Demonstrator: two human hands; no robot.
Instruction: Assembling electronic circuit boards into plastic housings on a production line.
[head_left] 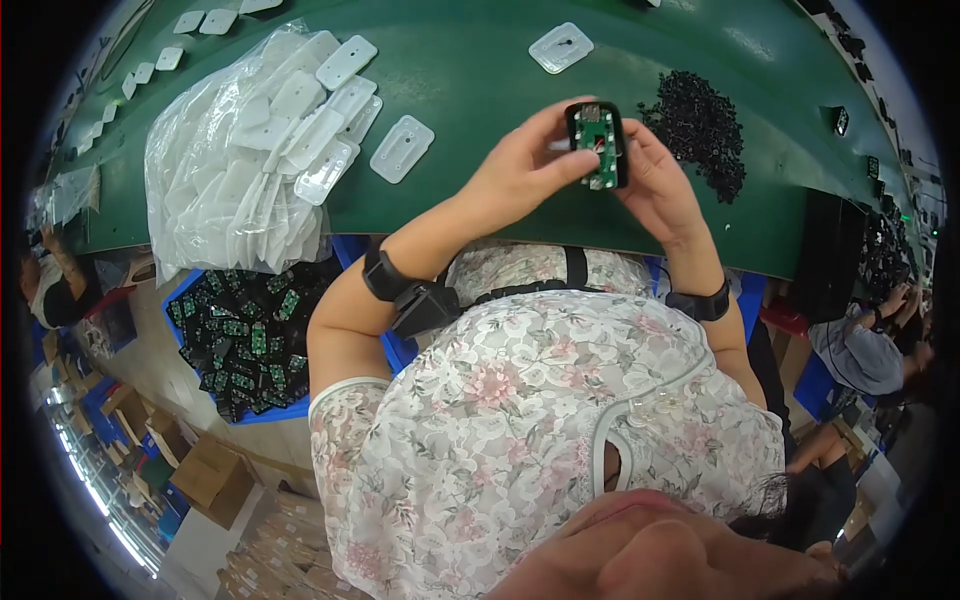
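Above the green workbench, a small black plastic housing with a green circuit board in it is held between my two hands. My left hand grips it from the left, with the thumb laid over the board's lower part. Thin red and pale wires show beside that thumb. On the housing's right side, my right hand closes round it, its fingertips partly hidden. Just beyond the right hand lies a heap of tiny black parts. A single white plastic plate rests left of my hands.
A clear bag of white plates spills onto the bench at left. Beneath it, a blue bin holds many black housings with green boards. Another white plate lies at the back. People sit at both sides; cardboard boxes stand lower left.
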